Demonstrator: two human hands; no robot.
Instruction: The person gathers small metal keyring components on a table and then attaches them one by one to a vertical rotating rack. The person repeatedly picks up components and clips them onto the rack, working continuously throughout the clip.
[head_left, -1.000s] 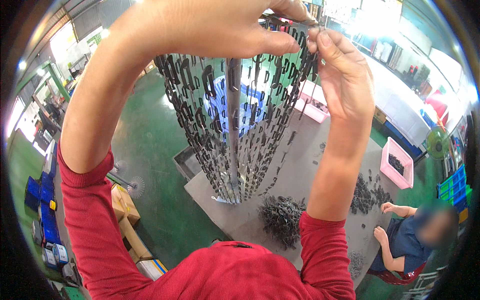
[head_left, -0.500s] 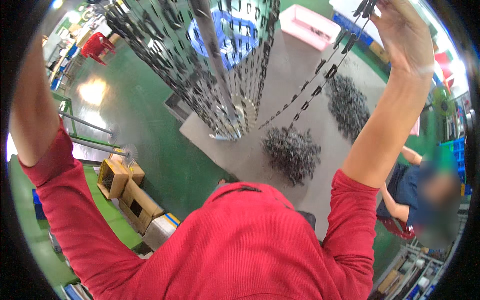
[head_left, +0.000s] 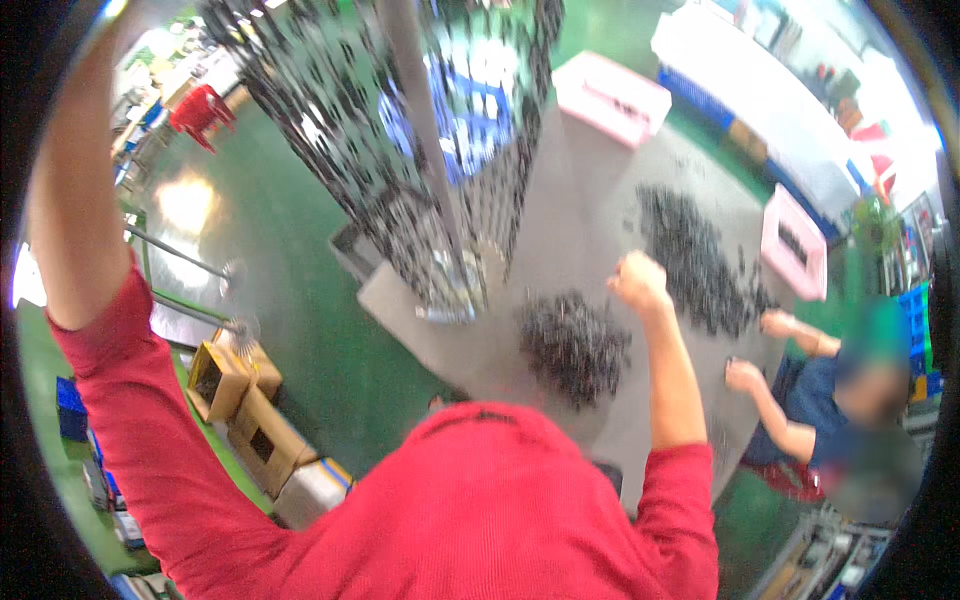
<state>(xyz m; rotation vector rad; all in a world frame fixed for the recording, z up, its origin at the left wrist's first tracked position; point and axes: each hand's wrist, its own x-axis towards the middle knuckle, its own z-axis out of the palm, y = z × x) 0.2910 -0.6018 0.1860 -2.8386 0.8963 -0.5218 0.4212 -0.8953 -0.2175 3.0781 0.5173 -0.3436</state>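
My right hand (head_left: 640,282) is closed above the table, between two heaps of small dark parts; whatever its fingers may hold is too small or hidden to make out. Nearest to it, on its left, lies a rounded pile of dark parts (head_left: 575,348). A longer spread of dark parts (head_left: 695,262) lies beyond, to its right. My left forearm (head_left: 78,190) rises along the left side, its hand outside the picture. In front of me, many strands of dark links (head_left: 330,110) hang around a grey upright pole (head_left: 425,125) and narrow toward its base.
The grey table (head_left: 585,210) carries a pink tray (head_left: 612,98) at its far side. Another pink tray (head_left: 795,243) is at the right, near a seated co-worker (head_left: 800,400) whose hands are over the table. Cardboard boxes (head_left: 265,440) and a red stool (head_left: 203,115) stand left.
My right hand has come down from the upper right to above the table. The two link strands it held are no longer in it. My left arm stays raised.
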